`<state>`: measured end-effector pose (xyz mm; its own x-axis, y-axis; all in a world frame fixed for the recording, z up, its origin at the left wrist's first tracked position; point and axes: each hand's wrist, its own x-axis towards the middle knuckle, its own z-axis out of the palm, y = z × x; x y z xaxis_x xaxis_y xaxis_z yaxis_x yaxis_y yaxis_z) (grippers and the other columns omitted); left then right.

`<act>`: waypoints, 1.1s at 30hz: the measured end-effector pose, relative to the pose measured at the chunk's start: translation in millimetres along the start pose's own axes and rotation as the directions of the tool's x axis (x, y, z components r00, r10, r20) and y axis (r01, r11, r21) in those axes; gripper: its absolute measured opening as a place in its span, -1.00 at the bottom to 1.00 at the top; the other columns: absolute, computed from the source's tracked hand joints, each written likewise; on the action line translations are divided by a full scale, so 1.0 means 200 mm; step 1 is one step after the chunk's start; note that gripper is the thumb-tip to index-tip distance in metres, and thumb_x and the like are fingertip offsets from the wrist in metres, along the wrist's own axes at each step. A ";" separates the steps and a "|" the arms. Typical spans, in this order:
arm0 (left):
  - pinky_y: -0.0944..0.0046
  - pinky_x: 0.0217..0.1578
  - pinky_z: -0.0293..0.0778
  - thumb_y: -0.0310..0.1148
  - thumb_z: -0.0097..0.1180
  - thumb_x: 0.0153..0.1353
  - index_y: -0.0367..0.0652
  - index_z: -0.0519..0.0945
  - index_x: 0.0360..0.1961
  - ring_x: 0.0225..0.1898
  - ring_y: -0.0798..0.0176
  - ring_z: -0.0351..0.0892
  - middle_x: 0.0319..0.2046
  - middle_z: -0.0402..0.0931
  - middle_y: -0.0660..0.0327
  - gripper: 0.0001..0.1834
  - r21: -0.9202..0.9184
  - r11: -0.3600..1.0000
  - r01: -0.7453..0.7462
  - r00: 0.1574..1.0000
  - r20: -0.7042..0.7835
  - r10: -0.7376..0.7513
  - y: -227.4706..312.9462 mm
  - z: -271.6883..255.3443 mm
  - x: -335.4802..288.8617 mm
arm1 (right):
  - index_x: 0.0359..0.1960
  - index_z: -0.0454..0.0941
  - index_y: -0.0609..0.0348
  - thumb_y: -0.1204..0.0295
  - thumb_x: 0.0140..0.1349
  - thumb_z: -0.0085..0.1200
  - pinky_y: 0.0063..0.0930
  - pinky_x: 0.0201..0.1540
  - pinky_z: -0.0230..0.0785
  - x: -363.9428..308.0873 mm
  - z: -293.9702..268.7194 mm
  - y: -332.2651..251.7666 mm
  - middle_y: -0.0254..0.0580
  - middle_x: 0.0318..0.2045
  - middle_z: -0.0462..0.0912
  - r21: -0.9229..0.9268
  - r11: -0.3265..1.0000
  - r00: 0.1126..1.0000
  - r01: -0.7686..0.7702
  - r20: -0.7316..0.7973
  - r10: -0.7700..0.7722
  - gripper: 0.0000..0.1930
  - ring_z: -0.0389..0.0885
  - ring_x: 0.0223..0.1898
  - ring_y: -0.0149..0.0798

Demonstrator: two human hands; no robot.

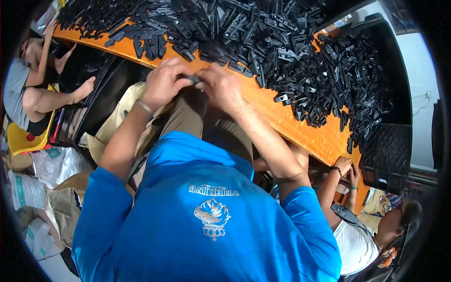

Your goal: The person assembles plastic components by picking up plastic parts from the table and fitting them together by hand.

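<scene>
My left hand (pixel 164 82) and my right hand (pixel 221 88) meet at the near edge of the orange table (pixel 305 127), above my lap. Between their fingertips they pinch a small black plastic part (pixel 193 79); its full shape is hidden by the fingers. Just beyond both hands spreads a heap of black plastic pieces (pixel 221 28), many long and narrow like clips. Smaller black pieces (pixel 305 94) pile up along the table to the right.
At right, a person in white (pixel 357 244) works at the table edge near a black crate (pixel 386 152). Another person (pixel 28 89) sits at far left on a yellow chair (pixel 19 141). Brown paper sacks (pixel 66 211) and white bags (pixel 58 164) stand at lower left.
</scene>
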<state>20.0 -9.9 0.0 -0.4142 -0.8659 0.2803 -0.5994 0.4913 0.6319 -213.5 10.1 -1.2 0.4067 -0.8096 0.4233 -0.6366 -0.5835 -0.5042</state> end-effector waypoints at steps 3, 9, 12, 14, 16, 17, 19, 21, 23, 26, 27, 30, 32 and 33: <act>0.03 0.05 0.59 -0.41 0.46 0.13 -0.14 0.78 -0.12 0.03 -0.05 0.67 -0.14 0.69 0.15 -0.74 0.181 0.983 -0.038 0.984 0.180 0.004 -0.15 -0.26 -0.17 | -0.08 0.78 0.06 0.47 0.22 0.41 -0.15 -0.12 0.64 -0.11 -0.09 -0.05 -0.11 -0.19 0.73 0.041 0.999 1.000 -0.019 0.010 0.018 -0.77 0.76 -0.17 0.04; 0.03 0.03 0.63 -0.46 0.32 0.28 -0.12 0.71 0.09 0.00 -0.04 0.73 -0.08 0.73 0.09 -0.66 0.078 0.978 0.195 0.981 -0.017 -0.194 -0.02 -0.36 -0.12 | 0.03 0.80 0.11 0.50 0.27 0.38 -0.28 -0.09 0.64 -0.53 -0.58 0.16 -0.09 -0.19 0.74 -0.288 0.835 0.831 -0.470 -0.462 0.308 -0.71 0.75 -0.17 -0.08; -0.02 -0.04 0.62 -0.49 0.28 0.32 -0.05 0.68 0.17 -0.04 -0.11 0.70 -0.12 0.68 0.09 -0.62 0.233 0.971 0.052 0.994 -0.102 -0.029 0.02 -0.20 0.02 | 0.13 0.78 0.04 0.33 0.31 0.44 -0.28 -0.16 0.63 -0.61 -0.65 0.20 -0.15 -0.22 0.75 -0.366 0.643 0.737 -0.673 -0.413 0.536 -0.64 0.76 -0.25 -0.13; -0.06 -0.04 0.61 -0.48 0.28 0.33 -0.05 0.69 0.15 -0.03 -0.13 0.69 -0.13 0.66 0.09 -0.63 0.282 0.959 0.005 0.992 -0.121 0.031 0.01 -0.13 0.11 | 0.11 0.79 0.01 0.16 0.33 0.43 -0.21 -0.17 0.62 -0.61 -0.62 0.24 -0.12 -0.23 0.78 -0.467 0.586 0.749 -0.662 -0.387 0.538 -0.62 0.76 -0.31 -0.08; -0.10 -0.04 0.60 -0.47 0.30 0.32 -0.07 0.70 0.07 -0.02 -0.13 0.67 -0.16 0.62 0.08 -0.70 0.394 0.919 -0.031 0.990 -0.117 0.083 -0.01 -0.08 0.18 | 0.07 0.79 0.04 0.15 0.33 0.43 -0.18 -0.16 0.62 -0.60 -0.59 0.25 -0.09 -0.22 0.79 -0.458 0.615 0.766 -0.642 -0.409 0.495 -0.63 0.77 -0.28 -0.03; -0.10 -0.04 0.60 -0.47 0.30 0.32 -0.07 0.70 0.07 -0.02 -0.13 0.67 -0.16 0.62 0.08 -0.70 0.396 0.918 -0.034 0.989 -0.117 0.088 -0.02 -0.07 0.19 | 0.05 0.80 0.05 0.16 0.32 0.44 -0.17 -0.16 0.62 -0.58 -0.58 0.24 -0.08 -0.23 0.79 -0.465 0.621 0.775 -0.631 -0.422 0.471 -0.64 0.78 -0.28 -0.01; -0.09 -0.03 0.61 -0.47 0.31 0.31 -0.10 0.69 0.00 -0.02 -0.15 0.67 -0.18 0.61 0.06 -0.76 0.381 0.925 0.019 0.998 -0.066 0.007 -0.01 -0.06 0.21 | -0.02 0.80 0.09 0.17 0.30 0.46 -0.15 -0.17 0.62 -0.55 -0.57 0.22 -0.06 -0.24 0.79 -0.429 0.626 0.757 -0.651 -0.426 0.496 -0.66 0.78 -0.28 0.01; -0.08 -0.05 0.61 -0.43 0.36 0.29 -0.13 0.69 -0.05 -0.03 -0.16 0.67 -0.19 0.60 0.05 -0.78 0.375 0.927 0.021 0.997 -0.074 0.008 0.02 -0.05 0.19 | -0.06 0.78 0.07 0.20 0.30 0.44 -0.05 -0.13 0.63 -0.53 -0.56 0.20 -0.03 -0.21 0.76 -0.431 0.638 0.770 -0.638 -0.384 0.509 -0.71 0.78 -0.21 0.15; -0.08 -0.07 0.60 -0.38 0.40 0.27 -0.14 0.68 -0.09 -0.05 -0.17 0.67 -0.19 0.59 0.04 -0.78 0.320 0.947 0.032 0.993 -0.117 0.006 0.06 -0.04 0.16 | -0.11 0.75 0.10 0.21 0.30 0.44 -0.03 -0.14 0.61 -0.54 -0.55 0.20 -0.02 -0.23 0.76 -0.417 0.658 0.777 -0.626 -0.396 0.489 -0.72 0.77 -0.21 0.16; -0.10 -0.06 0.60 -0.34 0.42 0.26 -0.15 0.67 -0.16 -0.05 -0.18 0.66 -0.17 0.58 0.04 -0.79 0.285 0.955 0.085 0.986 -0.162 -0.040 0.09 -0.01 0.12 | -0.15 0.71 0.11 0.18 0.30 0.44 -0.02 -0.19 0.59 -0.55 -0.55 0.18 -0.01 -0.27 0.74 -0.404 0.649 0.763 -0.645 -0.397 0.510 -0.71 0.75 -0.25 0.18; -0.11 -0.04 0.61 -0.34 0.43 0.25 -0.13 0.66 -0.18 -0.03 -0.18 0.65 -0.16 0.58 0.04 -0.80 0.268 0.957 0.109 0.981 -0.186 -0.059 0.09 0.00 0.11 | -0.15 0.71 0.11 0.18 0.30 0.44 -0.02 -0.19 0.59 -0.55 -0.55 0.18 -0.01 -0.27 0.74 -0.403 0.650 0.763 -0.644 -0.402 0.506 -0.71 0.75 -0.25 0.18; -0.11 -0.03 0.59 -0.41 0.43 0.22 -0.13 0.64 -0.23 -0.04 -0.18 0.63 -0.15 0.58 0.06 -0.82 0.234 0.964 0.122 0.976 -0.207 -0.074 0.11 0.04 0.09 | -0.20 0.68 0.13 0.17 0.29 0.44 -0.01 -0.19 0.59 -0.53 -0.53 0.15 -0.03 -0.28 0.73 -0.395 0.632 0.743 -0.667 -0.412 0.527 -0.70 0.74 -0.27 0.17; -0.09 -0.03 0.58 -0.49 0.41 0.18 -0.14 0.63 -0.25 -0.04 -0.15 0.61 -0.19 0.57 0.08 -0.82 0.221 0.971 0.091 0.975 -0.219 -0.042 0.12 0.07 0.07 | -0.18 0.69 0.13 0.17 0.28 0.44 -0.04 -0.18 0.59 -0.53 -0.52 0.15 -0.04 -0.29 0.75 -0.386 0.638 0.743 -0.667 -0.416 0.525 -0.69 0.76 -0.27 0.14; -0.09 -0.03 0.58 -0.49 0.41 0.18 -0.14 0.63 -0.25 -0.04 -0.15 0.61 -0.19 0.57 0.08 -0.82 0.222 0.971 0.090 0.974 -0.224 -0.039 0.13 0.08 0.07 | -0.16 0.69 0.14 0.17 0.28 0.44 -0.06 -0.17 0.60 -0.53 -0.52 0.15 -0.05 -0.29 0.76 -0.377 0.641 0.740 -0.669 -0.415 0.528 -0.68 0.77 -0.27 0.10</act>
<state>-12.7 -8.0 8.7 -0.2270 -0.8834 0.4101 -0.7714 0.4201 0.4780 -343.6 83.9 16.8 -0.3074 -0.8809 0.3598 -0.9270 0.1920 -0.3221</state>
